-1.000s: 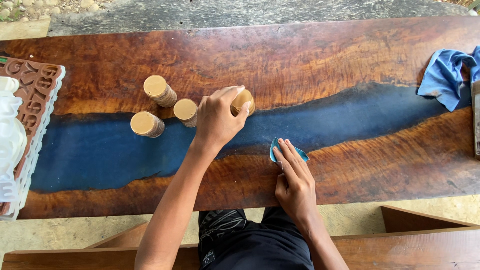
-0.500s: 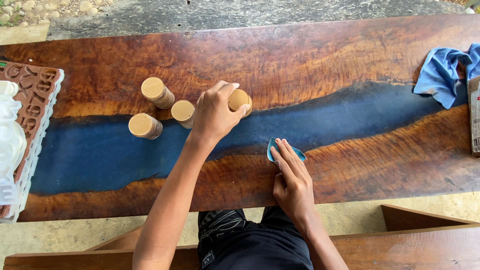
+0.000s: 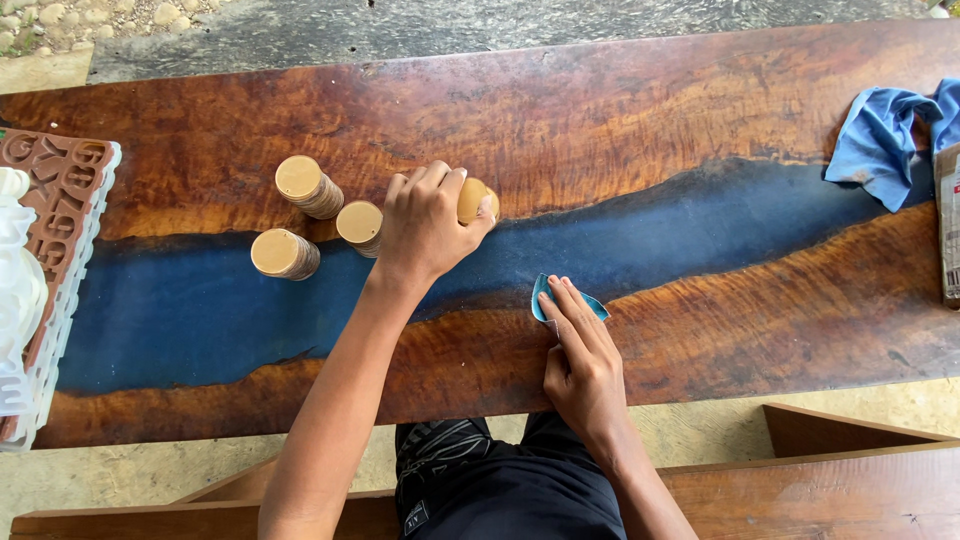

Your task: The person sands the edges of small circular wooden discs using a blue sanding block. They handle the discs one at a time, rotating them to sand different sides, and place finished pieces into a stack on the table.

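My left hand [image 3: 425, 225] grips a stack of round wooden discs [image 3: 474, 198] standing on the wood-and-blue-resin table [image 3: 650, 120]. Three more stacks of the same discs stand to its left: one at the back [image 3: 306, 184], one in the middle [image 3: 359, 225], one nearer me [image 3: 282, 254]. My right hand [image 3: 582, 360] lies flat near the table's front edge, its fingers pressing a small blue folded piece of sandpaper [image 3: 545, 291] onto the tabletop.
A blue cloth [image 3: 885, 130] lies crumpled at the far right, with a flat brownish block [image 3: 950, 225] beside it. At the left edge sit a brown letter mould [image 3: 60, 190] and white moulds [image 3: 18, 300]. A wooden bench [image 3: 850, 490] is below the table.
My left hand has closed more fully over the disc stack, covering most of it. My right hand stays on the sandpaper. The view has shifted slightly.
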